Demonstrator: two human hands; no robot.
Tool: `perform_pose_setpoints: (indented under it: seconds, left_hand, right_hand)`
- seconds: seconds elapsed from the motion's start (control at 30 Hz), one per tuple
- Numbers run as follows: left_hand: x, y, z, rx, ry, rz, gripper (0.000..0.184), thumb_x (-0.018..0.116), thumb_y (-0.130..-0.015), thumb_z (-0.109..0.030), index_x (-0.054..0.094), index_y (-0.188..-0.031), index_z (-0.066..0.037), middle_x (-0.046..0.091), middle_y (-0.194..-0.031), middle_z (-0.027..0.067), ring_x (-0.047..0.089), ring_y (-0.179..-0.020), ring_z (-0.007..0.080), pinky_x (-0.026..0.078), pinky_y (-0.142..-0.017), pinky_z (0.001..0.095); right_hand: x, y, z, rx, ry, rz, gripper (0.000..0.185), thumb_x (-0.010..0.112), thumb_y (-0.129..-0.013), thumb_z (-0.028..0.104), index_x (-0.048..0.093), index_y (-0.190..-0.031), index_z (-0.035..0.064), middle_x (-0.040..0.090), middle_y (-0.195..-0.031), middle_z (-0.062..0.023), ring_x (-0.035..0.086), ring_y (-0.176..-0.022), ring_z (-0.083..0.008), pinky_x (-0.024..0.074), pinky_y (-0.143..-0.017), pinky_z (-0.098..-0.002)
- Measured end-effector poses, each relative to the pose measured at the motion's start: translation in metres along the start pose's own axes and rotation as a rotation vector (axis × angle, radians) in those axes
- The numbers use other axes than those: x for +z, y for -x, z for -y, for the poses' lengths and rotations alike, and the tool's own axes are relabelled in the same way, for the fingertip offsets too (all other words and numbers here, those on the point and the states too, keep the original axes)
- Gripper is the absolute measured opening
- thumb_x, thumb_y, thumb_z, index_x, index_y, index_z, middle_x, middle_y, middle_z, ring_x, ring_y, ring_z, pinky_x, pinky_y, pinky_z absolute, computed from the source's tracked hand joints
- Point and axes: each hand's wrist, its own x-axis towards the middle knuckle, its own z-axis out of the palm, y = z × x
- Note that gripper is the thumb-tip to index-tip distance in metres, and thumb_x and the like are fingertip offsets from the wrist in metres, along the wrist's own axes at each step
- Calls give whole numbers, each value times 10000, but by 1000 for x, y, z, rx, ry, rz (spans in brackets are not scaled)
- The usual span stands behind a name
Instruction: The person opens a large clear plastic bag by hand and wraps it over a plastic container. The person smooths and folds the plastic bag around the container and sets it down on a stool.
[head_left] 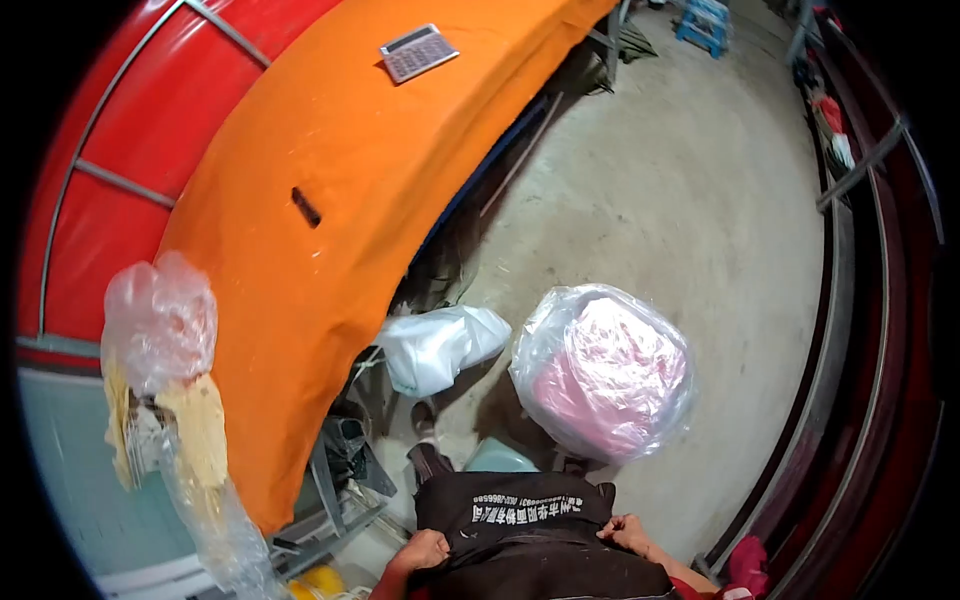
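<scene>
As I look down in the head view, my left hand (427, 548) and right hand (625, 533) are curled closed at either edge of the dark apron (530, 545) over my lap, though I cannot tell whether they pinch its cloth. The pink bundle (610, 385) sits already enclosed in clear plastic on the floor (700, 180), ahead and right of me, with the white bag (440, 350) to its left; whether either needs more work I cannot tell.

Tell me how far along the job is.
The black cloth apron with white lettering already lies over the lap. The left hand and right hand appear to pinch its edges. What's left is unclear: no tie or fastening shows.
</scene>
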Motion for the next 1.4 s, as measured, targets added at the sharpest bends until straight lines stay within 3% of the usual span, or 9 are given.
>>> perform_pose_setpoints:
  seconds: [0.2, 0.4, 0.47, 0.57, 0.7, 0.77, 0.87, 1.03, 1.4]
  left_hand:
    - [-118, -78, 14, 272, -143, 401, 110, 489, -643, -62, 578, -690, -19, 474, -535, 3, 405, -532, 98, 366, -485, 292]
    - [-188, -113, -13, -41, -366, 770, 269, 511, -660, -69, 576, -916, -16, 584, -776, 87, 506, -722, 163, 398, -637, 297]
    - [-198, -83, -65, -247, -239, 701, 290, 531, -642, -69, 573, -921, -4, 581, -761, 79, 503, -745, 164, 397, -677, 290]
    - [-152, -117, 36, -78, -214, 830, 318, 565, -682, -146, 572, -972, -17, 595, -861, 93, 540, -858, 204, 410, -732, 304]
    - [-123, -158, 30, -15, -493, 1031, 288, 561, -733, -197, 588, -939, 2, 608, -928, 140, 569, -881, 241, 422, -749, 325]
    - [-135, -178, -39, -21, -473, 654, 240, 541, -697, -125, 600, -924, -71, 594, -953, 146, 556, -901, 287, 443, -737, 352]
    - [-140, -234, -70, 550, -718, -207, 315, 597, -696, -148, 526, -967, -3, 525, -931, 164, 473, -896, 344, 382, -793, 422]
    - [-137, -321, -32, 647, -683, -353, 396, 576, -736, -231, 507, -1061, -17, 432, -1204, 141, 330, -1168, 333, 283, -974, 402]
    - [-108, -333, -27, 988, -585, -830, 265, 649, -631, -185, 579, -849, -53, 573, -1004, 76, 475, -1039, 283, 334, -917, 432]
  right_hand:
    - [58, 0, 59, 15, -401, 181, 216, 666, -719, 76, 491, -604, 28, 515, -619, 13, 434, -581, -65, 387, -525, -232]
    - [136, 15, 63, -208, 310, -528, 303, 726, -636, 197, 529, -722, -16, 569, -684, -142, 531, -601, -255, 447, -570, -348]
    - [153, 17, 41, -117, 226, -372, 215, 697, -674, 169, 558, -722, 12, 562, -653, -90, 498, -549, -201, 433, -537, -315]
    - [117, 32, 53, 426, -945, 341, 78, 627, -759, 147, 613, -780, 73, 513, -638, 33, 439, -544, -64, 385, -524, -206]
    - [175, 59, -73, 544, -453, 168, 270, 663, -737, 294, 612, -781, 33, 574, -692, 3, 518, -604, -136, 433, -577, -289]
    - [90, 27, -8, 523, -212, -1, 467, 661, -676, 455, 578, -769, 5, 588, -680, -136, 558, -679, -227, 436, -648, -334]
    - [37, -42, 5, 145, 301, -851, 358, 572, -754, 303, 525, -919, -11, 534, -911, -184, 468, -842, -365, 367, -717, -408]
    - [26, -119, -43, 334, 435, -874, 393, 570, -744, 260, 488, -1034, 9, 453, -1108, -172, 380, -1070, -332, 279, -886, -431]
    - [60, -124, -96, 143, 486, -1237, 361, 558, -750, 203, 499, -1056, 22, 480, -1086, -152, 413, -1049, -316, 285, -891, -417]
